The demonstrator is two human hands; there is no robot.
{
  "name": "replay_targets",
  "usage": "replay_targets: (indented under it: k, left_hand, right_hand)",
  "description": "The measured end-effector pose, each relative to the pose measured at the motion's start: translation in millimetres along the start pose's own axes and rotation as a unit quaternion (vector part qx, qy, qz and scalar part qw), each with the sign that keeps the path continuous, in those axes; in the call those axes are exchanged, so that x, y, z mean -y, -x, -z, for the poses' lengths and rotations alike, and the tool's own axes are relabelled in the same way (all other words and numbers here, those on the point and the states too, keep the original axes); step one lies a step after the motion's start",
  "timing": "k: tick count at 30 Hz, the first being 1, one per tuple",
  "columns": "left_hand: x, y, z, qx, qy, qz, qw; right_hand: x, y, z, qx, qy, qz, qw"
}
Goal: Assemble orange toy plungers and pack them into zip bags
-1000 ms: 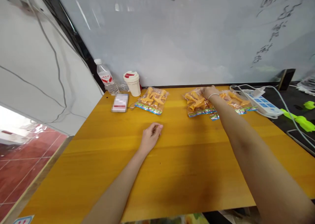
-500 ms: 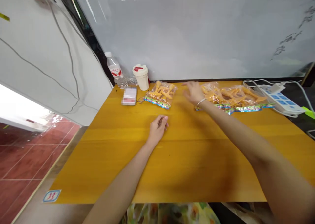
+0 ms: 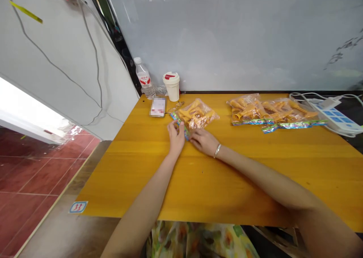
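Note:
A clear plastic bag of orange-yellow pieces (image 3: 197,113) lies on the wooden table, turned at a slant with its colourful header strip toward me. My left hand (image 3: 176,137) is closed on the strip, thumb on the near side. At the strip's right end my right hand (image 3: 205,141), with a silver bangle at the wrist, pinches the corner, fingers curled. Part of the strip is hidden behind my fingers. What kind of pieces the bag holds I cannot make out.
Two similar bags, a left one (image 3: 247,108) and a right one (image 3: 289,112), lie side by side near a white power strip (image 3: 337,116). At the back left stand a water bottle (image 3: 144,78) and a lidded cup (image 3: 171,87), with a blurred card (image 3: 158,107) before them. A whiteboard (image 3: 215,38) rises behind.
My right hand has come down and left from beside the right-hand bags to the nearer bag's strip. My left hand has moved up onto that strip. The bag has turned, and the view has shifted.

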State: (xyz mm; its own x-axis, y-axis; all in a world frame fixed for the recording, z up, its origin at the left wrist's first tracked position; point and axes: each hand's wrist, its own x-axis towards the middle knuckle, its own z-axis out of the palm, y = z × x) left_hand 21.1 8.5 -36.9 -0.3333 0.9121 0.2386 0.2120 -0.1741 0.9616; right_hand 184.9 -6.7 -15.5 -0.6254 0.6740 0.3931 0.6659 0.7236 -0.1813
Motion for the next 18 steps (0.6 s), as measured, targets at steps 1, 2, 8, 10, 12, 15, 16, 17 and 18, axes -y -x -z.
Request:
replay_targets:
  k: [1, 2, 8, 10, 12, 15, 16, 17, 18]
  left_hand:
    - [0, -1, 1.5, -0.004, 0.001, 0.004, 1.000]
    - [1, -3, 3.2, -0.008, 0.004, 0.010, 1.000]
    - [10, -9, 8.5, 0.007, 0.039, 0.046, 0.998]
    - [11, -8, 7.4, 0.021, 0.052, 0.051, 0.997]
    - [9, -6, 5.8, 0.044, 0.065, 0.055, 0.995]
    - [2, -2, 3.6, 0.068, 0.081, 0.055, 0.993]
    - [0, 0, 3.0, 0.073, 0.087, 0.055, 0.992]
    - [-1, 1, 2.5, 0.076, 0.093, 0.057, 0.991]
    - [-2, 1, 2.1, 0.080, 0.098, 0.058, 0.990]
  right_hand:
    - [11, 8, 5, 0.000, -0.021, 0.045, 0.999]
    - [17, 15, 11, -0.004, -0.034, 0.070, 0.997]
    - [-38, 52, 45, -0.136, -0.061, -0.152, 0.977]
    - [-61, 67, 42, -0.112, -0.023, -0.246, 0.962]
    - [-67, 80, 36, -0.064, -0.012, -0.275, 0.959]
    - [-52, 85, 31, -0.022, -0.111, -0.251, 0.961]
    - [-44, 83, 32, -0.021, -0.171, -0.244, 0.954]
    - [-37, 80, 34, -0.025, -0.235, -0.244, 0.941]
    - [-30, 78, 36, -0.038, -0.299, -0.255, 0.919]
